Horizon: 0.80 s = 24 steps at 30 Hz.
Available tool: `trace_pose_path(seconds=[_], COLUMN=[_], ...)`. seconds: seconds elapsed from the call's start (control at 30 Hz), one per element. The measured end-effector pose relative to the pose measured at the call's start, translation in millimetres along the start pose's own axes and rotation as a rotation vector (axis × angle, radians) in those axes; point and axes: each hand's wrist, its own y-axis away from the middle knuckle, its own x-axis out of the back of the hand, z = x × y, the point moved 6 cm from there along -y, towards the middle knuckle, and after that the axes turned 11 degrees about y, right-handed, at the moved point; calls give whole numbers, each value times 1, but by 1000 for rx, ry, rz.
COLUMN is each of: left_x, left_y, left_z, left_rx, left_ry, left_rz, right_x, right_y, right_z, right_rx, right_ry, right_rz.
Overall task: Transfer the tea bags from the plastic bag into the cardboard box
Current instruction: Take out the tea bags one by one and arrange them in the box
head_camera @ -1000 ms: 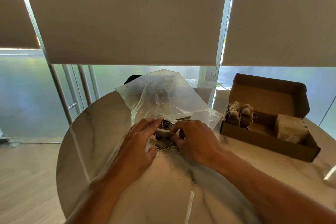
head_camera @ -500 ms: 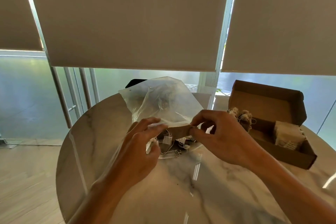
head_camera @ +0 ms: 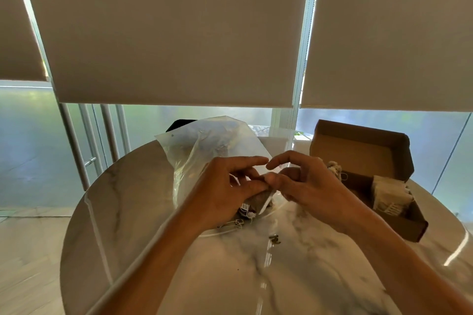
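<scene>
Judging by the cardboard box (head_camera: 363,176), already holding two clumps of tea bags (head_camera: 390,195), you are partway: your left hand (head_camera: 227,186) and right hand (head_camera: 304,181) pinch one tea bag (head_camera: 261,203) at the plastic bag (head_camera: 204,151), where more remain.

left hand (head_camera: 225,188): fingers curled, pinching, index extended
right hand (head_camera: 304,181): fingertips pinched against left's, index arched

The head camera looks forward and down, close over the round marble table (head_camera: 143,212).
</scene>
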Motion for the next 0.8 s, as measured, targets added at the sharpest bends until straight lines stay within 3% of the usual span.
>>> trace_pose_path(seconds=[0.1,0.17,0.37,0.63,0.8], left_x=[2,6,20,13,19], left_y=[-3,-4,-2,-9,-6], left_z=[-2,-7,-24,-13,-16], left_rx=[16,25,97,90,77], left_ry=[90,112,207,286,327], left_rz=[27,69,209,163,216], right_x=[-7,-8,1,-34,-52], right_y=[5,9,20,1,-4], right_z=[10,17,37,23,27], right_rx=[-37,-37,-67,-59,-6], right_ry=[-61,-13,-34,138,232], right_rz=[-202,-236,-223,-176,-144])
